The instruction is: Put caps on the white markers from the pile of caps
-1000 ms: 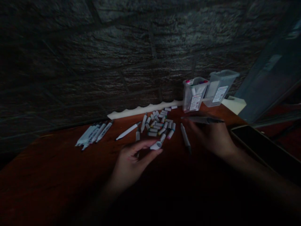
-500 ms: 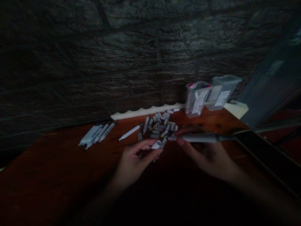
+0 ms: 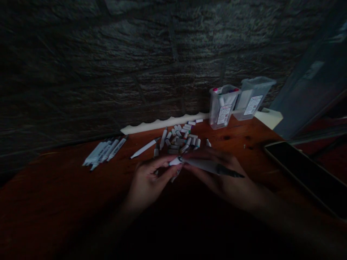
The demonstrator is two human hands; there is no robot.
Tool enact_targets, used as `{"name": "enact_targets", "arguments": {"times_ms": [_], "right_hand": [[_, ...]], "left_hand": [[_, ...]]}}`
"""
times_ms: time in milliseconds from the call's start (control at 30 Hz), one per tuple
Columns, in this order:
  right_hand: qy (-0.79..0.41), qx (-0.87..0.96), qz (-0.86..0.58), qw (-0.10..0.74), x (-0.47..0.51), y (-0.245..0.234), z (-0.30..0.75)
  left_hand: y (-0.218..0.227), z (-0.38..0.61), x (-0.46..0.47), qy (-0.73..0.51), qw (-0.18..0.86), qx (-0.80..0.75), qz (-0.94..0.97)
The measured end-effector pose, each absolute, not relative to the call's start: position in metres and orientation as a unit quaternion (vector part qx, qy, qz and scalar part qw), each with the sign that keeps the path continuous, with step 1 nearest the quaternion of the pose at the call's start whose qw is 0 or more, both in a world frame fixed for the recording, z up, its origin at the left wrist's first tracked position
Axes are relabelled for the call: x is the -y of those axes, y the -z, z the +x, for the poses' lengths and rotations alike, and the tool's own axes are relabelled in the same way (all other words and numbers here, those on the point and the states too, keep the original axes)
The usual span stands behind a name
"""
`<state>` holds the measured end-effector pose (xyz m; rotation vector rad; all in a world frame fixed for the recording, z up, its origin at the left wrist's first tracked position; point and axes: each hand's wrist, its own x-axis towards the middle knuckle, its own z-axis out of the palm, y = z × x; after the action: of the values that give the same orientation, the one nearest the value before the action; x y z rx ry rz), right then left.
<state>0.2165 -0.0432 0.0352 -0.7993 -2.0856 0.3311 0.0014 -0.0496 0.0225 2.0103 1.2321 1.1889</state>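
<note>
Between thumb and fingers, my left hand [image 3: 151, 177] pinches a white marker cap [image 3: 175, 161]. My right hand [image 3: 225, 177] is closed on a marker [image 3: 206, 165] whose dark uncapped tip points right. The marker's left end meets the open mouth of the cap; how far it is inside cannot be told. Just beyond my hands lies a loose pile of marker caps [image 3: 175, 141] in white and grey. An uncapped white marker [image 3: 145, 148] rests left of the pile, and several more markers [image 3: 104, 152] lie in a row farther left.
A clear plastic box with markers [image 3: 221, 112] stands at the back right, beside another clear box [image 3: 253, 99]. A dark phone [image 3: 303, 173] lies on the wooden table [image 3: 54, 187] at right. A pale wavy strip [image 3: 162, 123] runs along the stone wall [image 3: 130, 54].
My right hand has moved left, bringing the marker's end to the cap in my left hand. The marker now tilts down toward the right. The whole view has shifted slightly.
</note>
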Motion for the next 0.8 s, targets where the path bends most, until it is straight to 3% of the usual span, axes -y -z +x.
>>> {"name": "enact_targets", "arguments": {"times_ms": [200,467,800], "right_hand": [[-0.025,0.771,-0.454,0.447,0.018,-0.033,0.240],[-0.180,0.735,-0.435,0.488,0.018,-0.026,0.229],[-0.342,0.667,-0.355,0.559,0.018,-0.031,0.228]], "left_hand": [[-0.026,0.001,0.053,-0.457,0.275,-0.460,0.710],[-0.025,0.002,0.051,-0.459,0.351,-0.465,0.671],[-0.020,-0.001,0.051,-0.461,0.353,-0.437,0.687]]}}
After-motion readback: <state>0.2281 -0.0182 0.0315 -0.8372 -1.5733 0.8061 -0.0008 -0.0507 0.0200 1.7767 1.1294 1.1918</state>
